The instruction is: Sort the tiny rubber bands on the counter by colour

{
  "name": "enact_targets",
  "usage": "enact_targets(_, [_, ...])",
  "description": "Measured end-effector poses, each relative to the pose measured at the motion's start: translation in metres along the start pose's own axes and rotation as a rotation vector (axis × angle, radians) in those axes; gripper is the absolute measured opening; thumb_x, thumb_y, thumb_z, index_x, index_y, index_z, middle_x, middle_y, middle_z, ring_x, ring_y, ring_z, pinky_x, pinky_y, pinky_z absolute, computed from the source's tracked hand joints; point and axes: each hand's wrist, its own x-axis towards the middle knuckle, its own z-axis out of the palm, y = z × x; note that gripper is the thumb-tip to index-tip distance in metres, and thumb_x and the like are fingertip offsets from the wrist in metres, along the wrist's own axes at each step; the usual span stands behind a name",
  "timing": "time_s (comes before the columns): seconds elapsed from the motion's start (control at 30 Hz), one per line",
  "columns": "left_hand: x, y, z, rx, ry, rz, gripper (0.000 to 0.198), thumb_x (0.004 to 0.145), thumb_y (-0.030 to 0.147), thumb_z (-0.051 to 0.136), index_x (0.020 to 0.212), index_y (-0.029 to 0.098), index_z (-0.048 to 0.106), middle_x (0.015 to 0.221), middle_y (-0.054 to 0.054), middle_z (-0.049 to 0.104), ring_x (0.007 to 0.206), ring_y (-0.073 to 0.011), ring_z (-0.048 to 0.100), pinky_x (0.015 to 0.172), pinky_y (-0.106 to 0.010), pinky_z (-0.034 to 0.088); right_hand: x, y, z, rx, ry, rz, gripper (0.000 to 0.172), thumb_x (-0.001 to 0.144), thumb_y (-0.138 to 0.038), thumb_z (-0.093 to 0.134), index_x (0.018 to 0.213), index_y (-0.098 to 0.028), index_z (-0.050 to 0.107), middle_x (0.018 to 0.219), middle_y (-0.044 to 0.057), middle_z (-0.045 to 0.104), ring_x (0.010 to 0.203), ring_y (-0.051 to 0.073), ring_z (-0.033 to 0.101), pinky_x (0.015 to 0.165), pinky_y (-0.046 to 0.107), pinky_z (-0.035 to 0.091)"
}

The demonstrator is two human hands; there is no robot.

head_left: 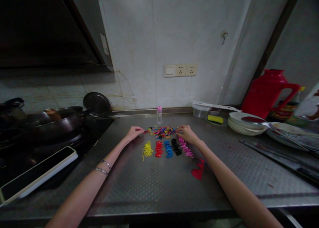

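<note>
A mixed heap of small coloured rubber bands (pixel 161 131) lies on the metal countertop. At its left edge is my left hand (pixel 134 132), thumb and fingers pinched together beside a red bit. My right hand (pixel 186 134) is at the heap's right edge with its fingers curled in; what the fingertips hold, if anything, is too small to tell. Nearer to me, sorted piles form a row: yellow bands (pixel 147 149), red bands (pixel 159 149), blue bands (pixel 168 149), black bands (pixel 176 147) and pink bands (pixel 185 147), the last just below my right hand.
Behind the heap stands a small clear bottle with pink cap (pixel 159 114). A red torn-looking piece (pixel 198 170) lies by my right forearm. Left are a phone-like device (pixel 40 171) and a pan (pixel 57 120); right, a sponge (pixel 215 119), bowls (pixel 245 126), a knife (pixel 271 155) and a red thermos (pixel 264 95).
</note>
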Motion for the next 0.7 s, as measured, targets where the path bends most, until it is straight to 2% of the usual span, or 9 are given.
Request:
enact_targets(0.17, [-0.004, 0.000, -0.004, -0.062, 0.067, -0.090, 0.033, 0.064, 0.038, 0.061, 0.079, 0.010, 0.069, 0.063, -0.004, 0.064, 0.047, -0.0087, 0.046, 0.045, -0.020, 0.032, 0.008, -0.001, -0.002, -0.033, -0.057, -0.038, 0.022, 0.077, -0.032, 0.052, 0.084, -0.018, 0.068, 0.093, 0.009, 0.062, 0.091, 0.021, 0.051, 0.085, 0.033, 0.034])
enact_targets(0.37, [-0.006, -0.009, -0.010, -0.160, 0.105, -0.194, 0.039, 0.062, 0.042, 0.062, 0.083, 0.009, 0.066, 0.043, 0.005, 0.046, 0.035, -0.0041, 0.028, 0.036, -0.019, 0.020, 0.022, 0.000, -0.003, -0.080, -0.118, -0.044, 0.022, 0.073, -0.034, 0.057, 0.084, -0.019, 0.068, 0.094, 0.009, 0.061, 0.094, 0.023, 0.051, 0.081, 0.029, 0.037])
enact_targets(0.7, [-0.008, -0.012, -0.007, -0.202, 0.128, -0.189, 0.035, 0.063, 0.041, 0.061, 0.079, 0.010, 0.065, 0.044, 0.004, 0.047, 0.036, -0.0049, 0.032, 0.038, -0.019, 0.021, 0.031, 0.009, 0.001, -0.088, -0.176, -0.027, 0.020, 0.069, -0.031, 0.059, 0.082, -0.019, 0.069, 0.089, 0.007, 0.064, 0.089, 0.021, 0.053, 0.076, 0.025, 0.039])
